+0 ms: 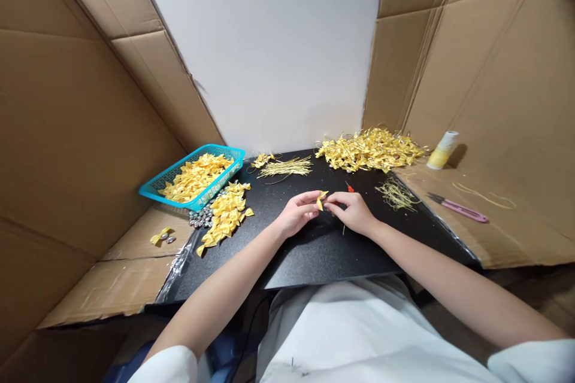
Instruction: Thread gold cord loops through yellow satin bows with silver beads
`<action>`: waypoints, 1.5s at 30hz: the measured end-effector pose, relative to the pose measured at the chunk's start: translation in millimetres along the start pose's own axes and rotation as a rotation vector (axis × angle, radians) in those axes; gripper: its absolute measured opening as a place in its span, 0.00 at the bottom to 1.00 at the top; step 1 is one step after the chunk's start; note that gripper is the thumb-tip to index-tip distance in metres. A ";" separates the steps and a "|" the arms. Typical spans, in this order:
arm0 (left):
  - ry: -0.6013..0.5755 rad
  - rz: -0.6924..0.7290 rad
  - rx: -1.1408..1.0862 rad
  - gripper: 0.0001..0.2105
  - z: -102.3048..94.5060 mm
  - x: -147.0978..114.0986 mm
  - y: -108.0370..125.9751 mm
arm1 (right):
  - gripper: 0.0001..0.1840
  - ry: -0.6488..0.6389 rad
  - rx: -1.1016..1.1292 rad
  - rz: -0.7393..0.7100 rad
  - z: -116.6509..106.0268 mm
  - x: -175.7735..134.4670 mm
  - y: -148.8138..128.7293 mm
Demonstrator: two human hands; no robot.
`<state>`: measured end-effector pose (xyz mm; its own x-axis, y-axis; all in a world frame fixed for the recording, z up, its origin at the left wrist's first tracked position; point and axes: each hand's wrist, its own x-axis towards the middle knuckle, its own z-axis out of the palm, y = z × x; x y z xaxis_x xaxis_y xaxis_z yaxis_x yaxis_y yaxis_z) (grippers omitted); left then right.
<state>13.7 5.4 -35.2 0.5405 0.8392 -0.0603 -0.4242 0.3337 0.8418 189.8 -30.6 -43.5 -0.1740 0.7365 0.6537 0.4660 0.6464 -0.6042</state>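
Over the middle of the black table, my left hand (300,213) pinches a small yellow ribbon bow (321,199) between thumb and fingers. Close against it on the right, my right hand (353,212) is closed, its fingertips meeting near the bow. A thin yellow cord (344,229) hangs out below the right hand's fingers; the grip on it is partly hidden. Just beyond that hand lies a small red-handled tool (350,188) with a thin dark tip. Left of my left hand is a loose pile of yellow bows (227,215) beside silver bells or beads (200,218).
A blue basket (150,192) full of bows stands at the left. Cut cords (287,167) lie at the back, near a big heap of corded bows (371,149). Rightward are tangled cord scraps (398,194), pink-handled snips (462,210) and a thread spool (442,150). Cardboard walls surround the table.
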 end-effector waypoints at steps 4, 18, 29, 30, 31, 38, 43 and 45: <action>-0.015 -0.001 0.001 0.17 -1.2 0.3 -0.7 | 0.06 -0.001 0.002 0.001 0.0 -0.3 0.2; -0.032 -0.030 0.006 0.16 1.7 -1.2 -1.0 | 0.07 0.002 0.008 -0.044 -0.1 -0.5 -4.0; -0.027 -0.012 -0.023 0.13 0.0 -1.5 0.2 | 0.08 0.003 -0.020 -0.055 -0.8 -1.1 -3.1; -0.028 -0.013 -0.024 0.13 -0.2 -1.4 -0.1 | 0.08 0.001 -0.019 -0.055 -0.8 -1.2 -3.0; -0.029 -0.013 -0.025 0.13 -0.4 -1.3 -0.2 | 0.08 -0.002 -0.019 -0.056 -0.9 -1.2 -2.9; -0.030 -0.019 -0.033 0.14 -0.3 -1.1 0.1 | 0.08 -0.005 -0.007 -0.072 -1.1 -0.9 -2.8; -0.027 -0.023 -0.041 0.14 -0.4 -1.0 0.2 | 0.08 0.000 -0.007 -0.086 -1.2 -1.0 -2.7; -0.027 -0.025 -0.042 0.14 -0.6 -0.8 -0.1 | 0.08 -0.001 -0.008 -0.084 -1.2 -1.1 -2.3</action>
<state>12.8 5.0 -35.5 0.5702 0.8189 -0.0661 -0.4400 0.3723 0.8172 190.0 -33.2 -42.3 -0.2139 0.6801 0.7012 0.4570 0.7041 -0.5435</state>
